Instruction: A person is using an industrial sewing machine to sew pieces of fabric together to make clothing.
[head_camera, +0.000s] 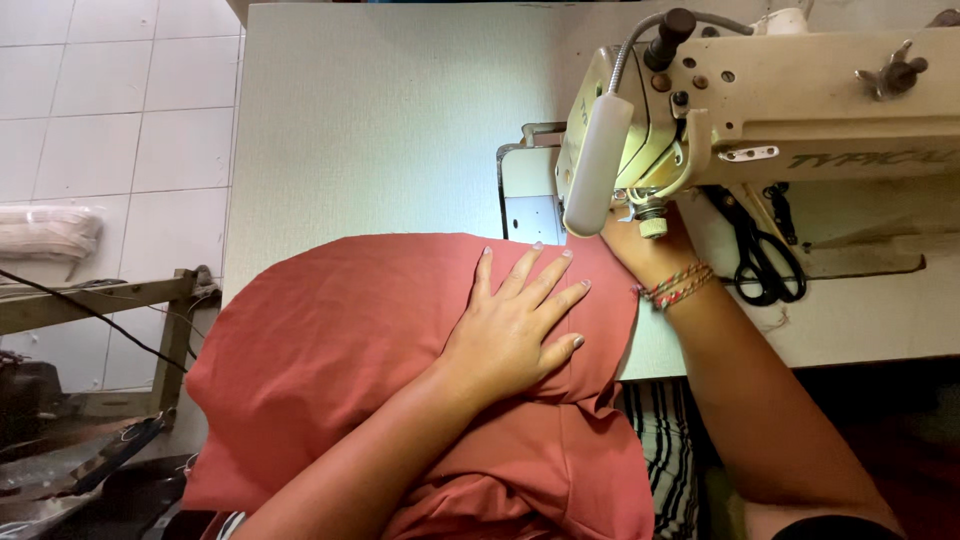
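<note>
A large piece of salmon-red fabric lies over the front of the white sewing table and hangs down toward my lap. My left hand rests flat on it, fingers spread, pressing the cloth just left of the needle area. My right hand reaches under the head of the cream sewing machine; only its wrist with woven bracelets shows, and the fingers are hidden behind the machine's lamp and presser foot.
Black scissors lie on the table under the machine arm, right of my right wrist. A tiled floor lies to the left, with a wooden frame, a cable and a white bundle.
</note>
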